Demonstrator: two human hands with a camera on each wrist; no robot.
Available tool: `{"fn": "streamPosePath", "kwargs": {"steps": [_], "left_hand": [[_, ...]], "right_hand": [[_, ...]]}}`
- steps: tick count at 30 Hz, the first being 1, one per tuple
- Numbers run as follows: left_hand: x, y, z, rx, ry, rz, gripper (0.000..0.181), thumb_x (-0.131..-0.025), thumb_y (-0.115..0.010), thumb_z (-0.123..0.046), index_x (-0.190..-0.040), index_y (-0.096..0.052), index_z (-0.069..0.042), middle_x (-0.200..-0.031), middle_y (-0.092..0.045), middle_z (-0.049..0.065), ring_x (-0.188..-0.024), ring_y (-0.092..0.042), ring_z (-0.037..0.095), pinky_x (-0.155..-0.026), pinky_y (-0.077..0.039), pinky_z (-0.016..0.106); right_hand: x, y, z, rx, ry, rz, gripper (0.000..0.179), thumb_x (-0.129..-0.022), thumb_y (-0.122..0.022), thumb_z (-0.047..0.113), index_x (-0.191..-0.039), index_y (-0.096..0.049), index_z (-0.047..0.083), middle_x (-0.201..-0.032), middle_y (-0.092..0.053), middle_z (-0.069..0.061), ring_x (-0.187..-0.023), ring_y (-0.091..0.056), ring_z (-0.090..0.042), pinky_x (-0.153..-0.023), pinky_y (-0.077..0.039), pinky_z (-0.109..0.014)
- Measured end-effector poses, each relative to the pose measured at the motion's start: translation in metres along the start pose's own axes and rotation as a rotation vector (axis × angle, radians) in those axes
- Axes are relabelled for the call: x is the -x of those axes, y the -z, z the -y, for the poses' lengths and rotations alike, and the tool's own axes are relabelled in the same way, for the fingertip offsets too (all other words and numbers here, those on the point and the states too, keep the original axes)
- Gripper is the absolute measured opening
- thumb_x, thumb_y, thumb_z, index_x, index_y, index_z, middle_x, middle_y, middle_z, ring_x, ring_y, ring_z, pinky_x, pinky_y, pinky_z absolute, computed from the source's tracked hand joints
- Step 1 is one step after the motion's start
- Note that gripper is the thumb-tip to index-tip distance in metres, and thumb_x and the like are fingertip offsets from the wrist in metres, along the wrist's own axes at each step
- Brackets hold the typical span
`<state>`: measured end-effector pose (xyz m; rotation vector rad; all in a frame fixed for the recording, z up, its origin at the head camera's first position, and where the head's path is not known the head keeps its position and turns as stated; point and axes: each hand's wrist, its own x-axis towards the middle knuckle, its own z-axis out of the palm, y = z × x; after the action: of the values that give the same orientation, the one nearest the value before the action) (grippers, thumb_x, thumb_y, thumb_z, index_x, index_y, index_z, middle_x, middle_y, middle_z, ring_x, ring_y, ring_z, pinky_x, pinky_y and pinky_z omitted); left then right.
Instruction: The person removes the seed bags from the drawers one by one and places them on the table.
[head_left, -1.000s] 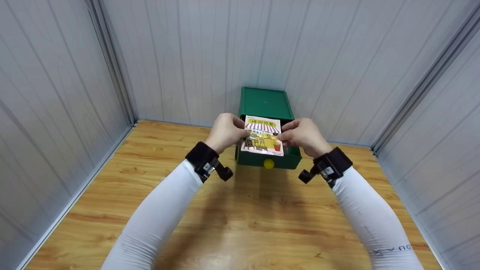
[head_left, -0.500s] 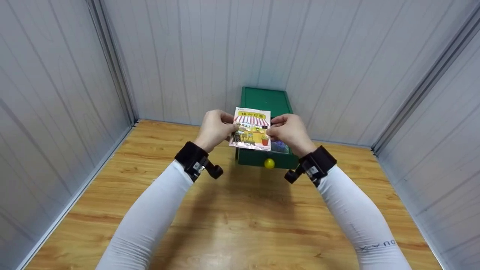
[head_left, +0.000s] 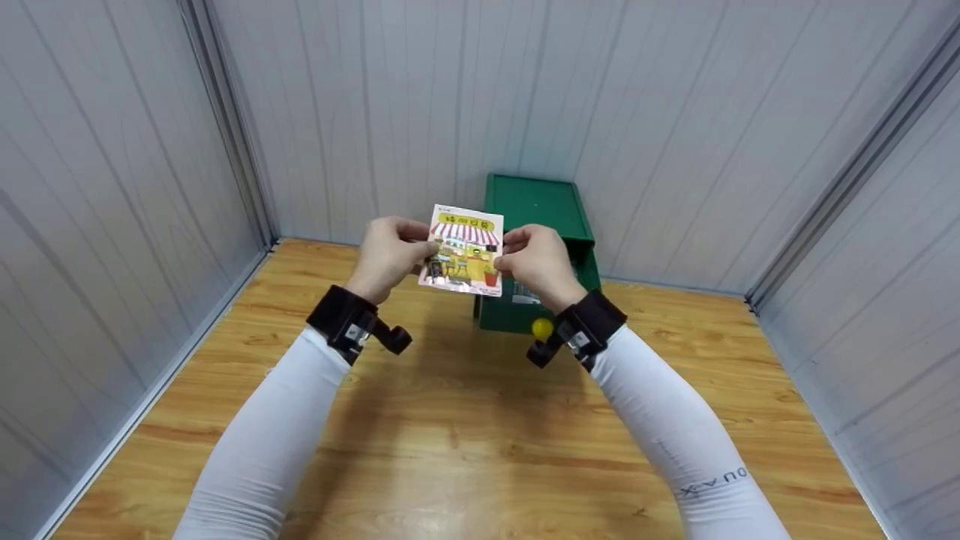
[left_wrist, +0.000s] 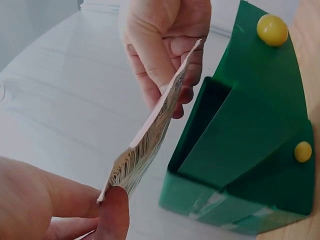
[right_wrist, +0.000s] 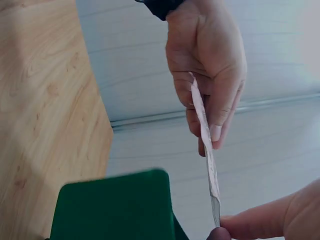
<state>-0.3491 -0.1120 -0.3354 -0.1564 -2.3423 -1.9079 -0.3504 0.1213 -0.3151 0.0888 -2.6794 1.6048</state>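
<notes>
A flat, pink-edged printed packet (head_left: pixel 463 251) with a striped awning picture is held up between both hands. My left hand (head_left: pixel 386 255) pinches its left edge, thumb on the printed face. On the opposite edge, my right hand (head_left: pixel 544 264) pinches it in the same way. The left wrist view shows the packet (left_wrist: pixel 147 132) nearly edge-on, with barcode-like stripes on its back. Behind my right hand stands a green drawer box (head_left: pixel 536 202); its upper drawer (left_wrist: pixel 265 55) is pulled out. Something shiny (head_left: pixel 525 294) shows in that drawer, partly covered by the right hand.
A yellow knob (head_left: pixel 541 328) sits on the pulled-out drawer's front. Below it, a second yellow knob (left_wrist: pixel 303 151) marks a closed lower drawer. The box stands on a wood-patterned surface (head_left: pixel 450 435) against a pale back wall (head_left: pixel 405 112), with side walls left and right.
Both hands have carried the packet up and left, from over the open drawer to the left of the green box. The drawer stays pulled out.
</notes>
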Motion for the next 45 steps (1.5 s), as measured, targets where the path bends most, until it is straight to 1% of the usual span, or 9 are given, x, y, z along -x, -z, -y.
{"fn": "streamPosePath", "kwargs": {"steps": [8, 13, 18, 25, 28, 31, 35, 39, 45], "left_hand": [[0.001, 0.026, 0.004, -0.001, -0.009, -0.021, 0.034, -0.104, -0.074, -0.003, -0.135, -0.071, 0.01, -0.123, -0.071, 0.023, -0.097, -0.075, 0.026, -0.081, -0.068, 0.032], [0.005, 0.043, 0.013, -0.051, -0.007, -0.061, 0.034, -0.104, -0.074, -0.003, -0.136, -0.071, 0.008, -0.125, -0.073, 0.022, -0.096, -0.074, 0.024, -0.078, -0.067, 0.029], [0.01, 0.054, 0.026, -0.087, -0.014, -0.049, 0.034, -0.104, -0.074, -0.004, -0.136, -0.072, 0.01, -0.124, -0.074, 0.024, -0.093, -0.074, 0.022, -0.075, -0.066, 0.027], [0.014, 0.063, 0.043, -0.104, 0.01, -0.04, 0.035, -0.104, -0.075, -0.005, -0.135, -0.072, 0.01, -0.126, -0.073, 0.026, -0.095, -0.073, 0.022, -0.075, -0.065, 0.026], [0.016, 0.066, 0.052, -0.113, 0.006, -0.036, 0.036, -0.104, -0.076, -0.007, -0.136, -0.072, 0.009, -0.127, -0.074, 0.027, -0.094, -0.073, 0.021, -0.074, -0.065, 0.025], [0.018, 0.069, 0.06, -0.126, -0.006, -0.037, 0.036, -0.105, -0.075, -0.008, -0.137, -0.073, 0.008, -0.128, -0.074, 0.026, -0.094, -0.073, 0.02, -0.074, -0.064, 0.025], [0.022, 0.073, 0.068, -0.132, -0.008, -0.044, 0.036, -0.105, -0.075, -0.008, -0.137, -0.073, 0.008, -0.127, -0.074, 0.027, -0.094, -0.073, 0.018, -0.075, -0.065, 0.025], [0.023, 0.074, 0.075, -0.138, 0.009, -0.045, 0.037, -0.105, -0.074, -0.007, -0.137, -0.072, 0.009, -0.126, -0.074, 0.028, -0.091, -0.073, 0.018, -0.074, -0.064, 0.024], [0.023, 0.076, 0.096, -0.159, 0.038, -0.063, 0.037, -0.104, -0.074, -0.007, -0.138, -0.072, 0.009, -0.126, -0.074, 0.028, -0.088, -0.072, 0.016, -0.071, -0.062, 0.022]], "right_hand": [[0.001, -0.025, 0.015, 0.075, 0.051, -0.007, 0.037, -0.103, -0.077, 0.002, -0.139, -0.07, 0.001, -0.127, -0.07, -0.011, -0.116, -0.067, -0.023, -0.095, -0.063, -0.034], [0.006, -0.042, 0.017, 0.111, 0.105, 0.056, 0.041, -0.105, -0.074, 0.006, -0.145, -0.067, -0.002, -0.136, -0.069, -0.014, -0.121, -0.067, -0.025, -0.098, -0.06, -0.036], [0.012, -0.056, 0.016, 0.135, 0.125, 0.092, 0.044, -0.104, -0.073, 0.001, -0.147, -0.066, -0.003, -0.142, -0.069, -0.017, -0.127, -0.068, -0.028, -0.093, -0.06, -0.033], [0.019, -0.071, 0.017, 0.265, 0.193, 0.094, 0.048, -0.098, -0.078, 0.0, -0.145, -0.068, -0.004, -0.143, -0.071, -0.018, -0.124, -0.068, -0.026, -0.1, -0.059, -0.036], [0.022, -0.078, 0.017, 0.31, 0.195, 0.096, 0.047, -0.098, -0.077, -0.001, -0.145, -0.067, -0.004, -0.135, -0.074, -0.019, -0.108, -0.069, -0.024, -0.093, -0.06, -0.035], [0.025, -0.089, 0.016, 0.325, 0.172, 0.107, 0.048, -0.101, -0.074, 0.001, -0.148, -0.065, -0.003, -0.136, -0.073, -0.018, -0.099, -0.067, -0.021, -0.083, -0.06, -0.031], [0.03, -0.104, 0.009, 0.331, 0.171, 0.116, 0.047, -0.106, -0.069, 0.007, -0.151, -0.062, -0.003, -0.149, -0.067, -0.018, -0.113, -0.068, -0.023, -0.096, -0.06, -0.035], [0.032, -0.115, -0.003, 0.326, 0.182, 0.108, 0.046, -0.107, -0.067, 0.01, -0.15, -0.062, -0.004, -0.149, -0.066, -0.02, -0.131, -0.065, -0.029, -0.111, -0.056, -0.042], [0.031, -0.131, -0.027, 0.254, 0.172, 0.117, 0.046, -0.109, -0.067, 0.011, -0.152, -0.061, -0.003, -0.147, -0.065, -0.019, -0.132, -0.066, -0.03, -0.107, -0.058, -0.04]]}}
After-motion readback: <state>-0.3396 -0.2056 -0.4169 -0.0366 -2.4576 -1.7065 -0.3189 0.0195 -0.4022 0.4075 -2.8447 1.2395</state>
